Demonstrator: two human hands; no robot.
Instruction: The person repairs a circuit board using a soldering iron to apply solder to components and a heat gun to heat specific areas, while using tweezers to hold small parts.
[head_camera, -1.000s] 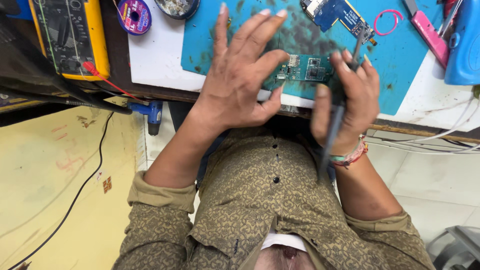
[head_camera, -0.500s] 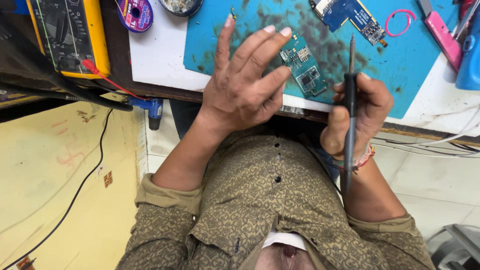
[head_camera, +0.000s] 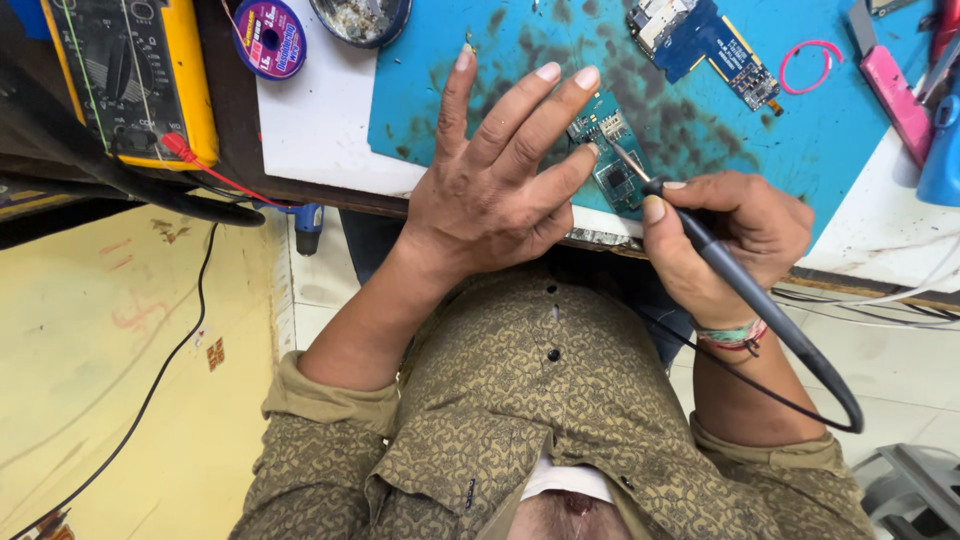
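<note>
now lowered, soldering iron (head_camera: 720, 260) tip touches green circuit board (head_camera: 610, 160); right hand (head_camera: 735, 240) clamps iron, left hand (head_camera: 495, 180) spread, steadying board.

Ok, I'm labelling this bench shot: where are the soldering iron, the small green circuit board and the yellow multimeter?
soldering iron (head_camera: 720, 262): head view, on its black handle.
small green circuit board (head_camera: 622, 180): head view, on its bare face beside the iron's tip.
yellow multimeter (head_camera: 190, 75): head view, on its yellow side casing.
</note>
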